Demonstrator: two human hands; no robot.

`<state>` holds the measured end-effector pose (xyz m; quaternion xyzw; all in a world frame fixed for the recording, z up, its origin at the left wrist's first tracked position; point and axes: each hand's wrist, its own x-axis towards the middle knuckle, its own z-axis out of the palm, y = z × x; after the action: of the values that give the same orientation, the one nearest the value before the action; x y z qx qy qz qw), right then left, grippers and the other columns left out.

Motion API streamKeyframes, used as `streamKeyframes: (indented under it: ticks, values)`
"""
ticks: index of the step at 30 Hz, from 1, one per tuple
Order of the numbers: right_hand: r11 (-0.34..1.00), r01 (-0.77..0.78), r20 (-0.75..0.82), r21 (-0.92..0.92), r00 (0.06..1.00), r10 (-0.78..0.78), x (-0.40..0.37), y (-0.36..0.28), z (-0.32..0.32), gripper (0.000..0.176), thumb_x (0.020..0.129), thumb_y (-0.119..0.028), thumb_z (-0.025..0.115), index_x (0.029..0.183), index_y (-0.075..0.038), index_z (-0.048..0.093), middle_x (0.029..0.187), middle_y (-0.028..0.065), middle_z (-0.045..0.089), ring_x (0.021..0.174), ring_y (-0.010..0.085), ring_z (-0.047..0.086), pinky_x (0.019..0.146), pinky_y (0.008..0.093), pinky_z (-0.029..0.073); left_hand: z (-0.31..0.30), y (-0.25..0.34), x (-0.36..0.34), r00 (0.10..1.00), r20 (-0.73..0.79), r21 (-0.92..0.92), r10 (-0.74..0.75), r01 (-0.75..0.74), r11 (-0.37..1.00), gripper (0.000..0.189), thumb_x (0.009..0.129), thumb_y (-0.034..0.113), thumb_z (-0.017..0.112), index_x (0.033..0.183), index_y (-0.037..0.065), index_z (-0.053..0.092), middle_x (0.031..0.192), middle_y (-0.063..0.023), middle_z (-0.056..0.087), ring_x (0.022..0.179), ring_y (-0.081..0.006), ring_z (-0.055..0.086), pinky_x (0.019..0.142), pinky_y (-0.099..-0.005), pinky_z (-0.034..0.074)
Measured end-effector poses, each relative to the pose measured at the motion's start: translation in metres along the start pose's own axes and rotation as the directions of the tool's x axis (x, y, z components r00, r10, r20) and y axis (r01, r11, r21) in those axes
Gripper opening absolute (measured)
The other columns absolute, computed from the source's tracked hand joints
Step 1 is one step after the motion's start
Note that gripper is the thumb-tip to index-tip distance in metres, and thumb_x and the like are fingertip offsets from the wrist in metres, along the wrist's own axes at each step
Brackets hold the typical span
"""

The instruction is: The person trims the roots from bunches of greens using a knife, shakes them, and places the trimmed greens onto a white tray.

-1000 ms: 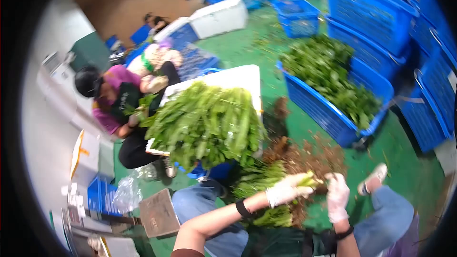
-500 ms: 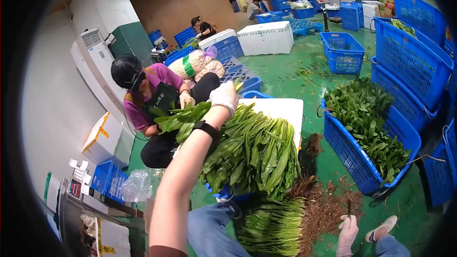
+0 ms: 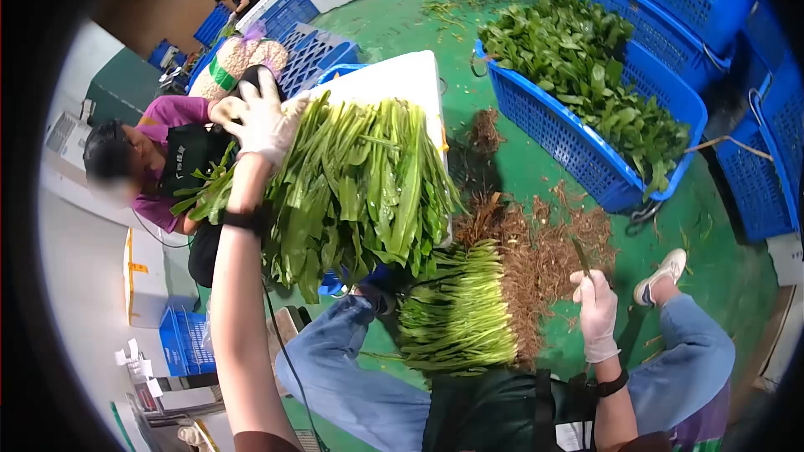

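Note:
My left hand (image 3: 266,121), gloved in white, is raised with its fingers apart beside a large heap of long green leafy stalks (image 3: 352,188) on a white foam lid (image 3: 419,84). Nothing shows in its grasp. At the lower right, my gloved right hand (image 3: 597,310) is closed around a small dark knife (image 3: 580,256) pointing up. Left of that hand, a bundle of green stalks (image 3: 461,310) lies on the floor beside brown roots (image 3: 536,264).
A co-worker (image 3: 155,151) in purple crouches at the left, a hand near mine. A blue crate (image 3: 578,142) of leafy greens stands at the right, near more blue crates (image 3: 662,8). Another person (image 3: 243,2) is at the back. A white box (image 3: 146,276) stands left.
The view has tilted down and shifted. My left hand, earlier closed at the leaves near the co-worker, now has its fingers spread. My right hand still holds the knife.

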<state>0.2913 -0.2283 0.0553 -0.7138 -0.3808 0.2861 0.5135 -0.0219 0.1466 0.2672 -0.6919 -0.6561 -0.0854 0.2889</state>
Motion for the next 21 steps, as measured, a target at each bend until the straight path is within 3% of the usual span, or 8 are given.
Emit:
streamKeyframes:
  ticks: [3,4,5,6,7,9,15,21]
  values:
    - [1.000,0.011,-0.019,0.002,1.000,-0.011,0.000,-0.006,-0.005,0.015,0.096,-0.009,0.049,0.097,-0.004,0.063,0.067,0.0021,0.054,0.060,0.0098,0.051,0.058,0.0256,0.041,-0.094,0.039,-0.062,0.827,-0.486,-0.277,0.283,-0.453,0.847,0.051,0.087,0.027,0.066,0.131,0.007,0.051,0.130,-0.0180,0.051,0.122,-0.0328,0.046,0.099,-0.0458,0.038]
    - [1.000,-0.002,-0.025,0.004,1.000,0.002,0.001,-0.008,-0.005,0.014,0.096,-0.008,0.049,0.097,-0.004,0.063,0.067,0.0020,0.054,0.061,0.0096,0.051,0.058,0.0255,0.041,-0.118,0.059,-0.091,0.796,-0.495,-0.401,0.348,-0.565,0.721,0.037,0.090,0.013,0.061,0.126,0.006,0.056,0.121,-0.0163,0.057,0.116,-0.0305,0.052,0.096,-0.0409,0.042]
    - [1.000,-0.014,-0.029,0.006,0.999,0.014,0.001,-0.009,-0.005,0.014,0.096,-0.008,0.050,0.097,-0.004,0.063,0.067,0.0020,0.054,0.061,0.0095,0.052,0.058,0.0254,0.041,-0.109,0.071,-0.133,0.921,-0.104,-0.924,0.375,-0.229,0.307,0.039,0.083,0.000,0.060,0.121,0.006,0.058,0.115,-0.0146,0.060,0.110,-0.0284,0.056,0.093,-0.0379,0.044]
    - [0.999,0.013,-0.040,0.036,0.999,-0.011,0.001,-0.004,-0.003,0.013,0.096,-0.008,0.051,0.097,-0.004,0.063,0.067,0.0018,0.054,0.060,0.0091,0.052,0.057,0.0250,0.041,-0.120,0.096,-0.154,0.674,-0.348,-0.702,0.651,-0.648,0.296,0.040,0.078,-0.004,0.060,0.117,0.007,0.060,0.107,-0.0126,0.063,0.102,-0.0281,0.059,0.088,-0.0378,0.047]
    - [0.999,0.014,-0.042,0.035,0.999,-0.013,-0.001,-0.006,-0.003,0.013,0.096,-0.008,0.051,0.097,-0.004,0.063,0.067,0.0018,0.054,0.060,0.0091,0.052,0.057,0.0250,0.041,-0.089,0.119,-0.194,0.653,-0.289,-0.803,0.700,-0.563,0.194,0.039,0.077,-0.003,0.058,0.115,0.007,0.060,0.104,-0.0121,0.064,0.094,-0.0288,0.061,0.083,-0.0386,0.049]
    - [0.998,-0.058,-0.004,0.031,0.998,0.058,-0.002,-0.015,0.000,0.013,0.095,-0.009,0.051,0.097,-0.005,0.064,0.065,0.0014,0.055,0.059,0.0090,0.052,0.056,0.0246,0.041,-0.012,0.158,-0.269,0.531,0.152,-0.890,0.833,-0.292,0.349,0.042,0.077,-0.001,0.055,0.119,0.004,0.057,0.113,-0.0170,0.061,0.102,-0.0331,0.060,0.085,-0.0417,0.050]
    - [0.993,-0.083,0.041,-0.084,0.995,0.087,-0.008,-0.005,-0.001,0.013,0.094,-0.011,0.053,0.095,-0.006,0.066,0.064,0.0040,0.059,0.057,0.0134,0.058,0.054,0.0276,0.045,0.213,0.215,-0.333,0.488,0.427,-0.876,0.761,0.013,0.483,0.064,0.071,-0.003,0.056,0.134,0.001,0.044,0.135,-0.0232,0.048,0.127,-0.0370,0.046,0.108,-0.0369,0.037]
    - [0.984,-0.168,0.039,-0.060,0.985,0.171,0.005,0.010,0.006,0.013,0.095,-0.014,0.055,0.097,-0.006,0.065,0.066,0.0031,0.059,0.057,0.0116,0.056,0.055,0.0262,0.044,0.219,0.230,-0.314,0.147,0.676,-0.633,0.722,-0.387,0.671,0.061,0.067,0.013,0.068,0.126,0.008,0.055,0.110,-0.0156,0.065,0.104,-0.0325,0.062,0.091,-0.0394,0.046]
